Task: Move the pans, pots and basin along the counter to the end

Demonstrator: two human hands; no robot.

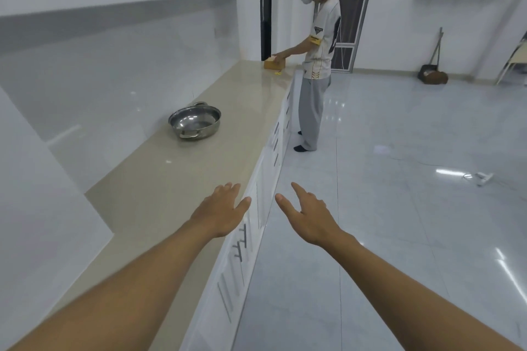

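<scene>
**Both hands empty, steel pot alone mid-counter**

A long beige counter [159, 179] runs away along the white wall, with white drawer fronts [242, 259] below its front edge and a glossy tiled floor [399, 208] to the right. At the far end a second person [316, 65] stands with one hand on a small wooden box [274, 63]. A shallow two-handled stainless steel pot [195, 122] sits upright on the counter, well ahead of the hands. The left hand [222, 212] reaches forward above the counter's front edge, fingers spread, holding nothing. The right hand [309, 215] is out over the floor, forefinger and thumb extended, also empty.
</scene>
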